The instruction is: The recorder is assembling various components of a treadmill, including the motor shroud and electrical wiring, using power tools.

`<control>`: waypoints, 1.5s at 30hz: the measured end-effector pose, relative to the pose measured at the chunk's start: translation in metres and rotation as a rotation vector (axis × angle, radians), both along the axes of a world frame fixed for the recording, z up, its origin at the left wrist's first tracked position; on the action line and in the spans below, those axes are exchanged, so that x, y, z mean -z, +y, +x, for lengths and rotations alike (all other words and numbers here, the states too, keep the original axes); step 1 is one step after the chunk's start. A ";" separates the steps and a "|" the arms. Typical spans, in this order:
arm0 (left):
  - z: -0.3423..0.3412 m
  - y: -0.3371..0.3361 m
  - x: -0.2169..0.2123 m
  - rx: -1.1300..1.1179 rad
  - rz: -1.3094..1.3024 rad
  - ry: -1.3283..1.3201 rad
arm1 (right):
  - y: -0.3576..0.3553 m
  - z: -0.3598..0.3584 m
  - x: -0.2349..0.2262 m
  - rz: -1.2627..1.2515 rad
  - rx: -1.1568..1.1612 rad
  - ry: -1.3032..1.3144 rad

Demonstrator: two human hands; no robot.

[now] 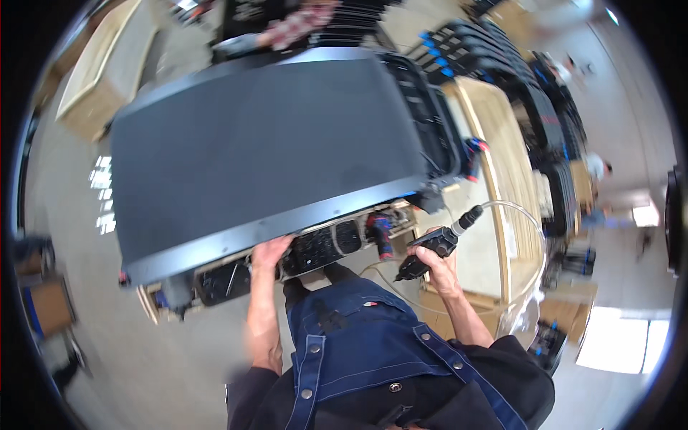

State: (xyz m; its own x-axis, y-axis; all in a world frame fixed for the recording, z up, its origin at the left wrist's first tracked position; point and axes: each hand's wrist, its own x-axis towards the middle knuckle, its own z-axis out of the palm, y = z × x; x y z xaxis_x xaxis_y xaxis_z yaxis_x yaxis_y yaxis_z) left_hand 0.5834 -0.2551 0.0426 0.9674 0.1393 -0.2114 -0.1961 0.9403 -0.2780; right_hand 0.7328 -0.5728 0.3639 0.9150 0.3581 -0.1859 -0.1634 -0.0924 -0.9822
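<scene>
A wide, flat treadmill deck with a dark belt and grey side rails lies across the bench in front of me. At its near rail, my left hand holds the edge, its fingers partly hidden and slightly blurred. Off the deck's near right corner, my right hand is wrapped around a black air tool. Its narrow end points down to the left, and a clear hose runs from the other end. The black frame end of the treadmill shows at the right.
Under the near rail, a wooden shelf holds black bins and a red-and-dark power drill. Another drill stands by the right corner, beside a wooden-edged table. Black frames are stacked behind. Across the deck, a co-worker's plaid sleeve shows.
</scene>
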 end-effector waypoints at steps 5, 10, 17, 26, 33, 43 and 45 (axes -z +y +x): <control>0.001 0.009 -0.031 -0.064 0.297 0.281 | -0.140 0.065 0.002 -0.488 0.305 -0.143; -0.026 -0.011 -0.024 -0.004 0.393 0.492 | -0.250 0.188 0.029 -0.505 0.439 -0.317; -0.065 -0.138 0.002 0.555 0.528 1.007 | -0.314 0.336 0.230 -0.623 0.273 -0.223; -0.058 -0.182 -0.057 0.741 0.756 1.331 | -0.343 0.408 0.374 -0.642 0.208 -0.039; -0.004 -0.158 0.011 0.706 1.474 1.562 | -0.306 0.310 0.192 -0.411 0.126 0.166; 0.083 -0.188 0.102 0.749 2.501 1.448 | -0.257 0.195 0.309 -0.303 0.289 0.587; 0.075 -0.190 0.097 1.146 2.849 1.560 | -0.234 0.225 0.342 -0.422 0.356 0.495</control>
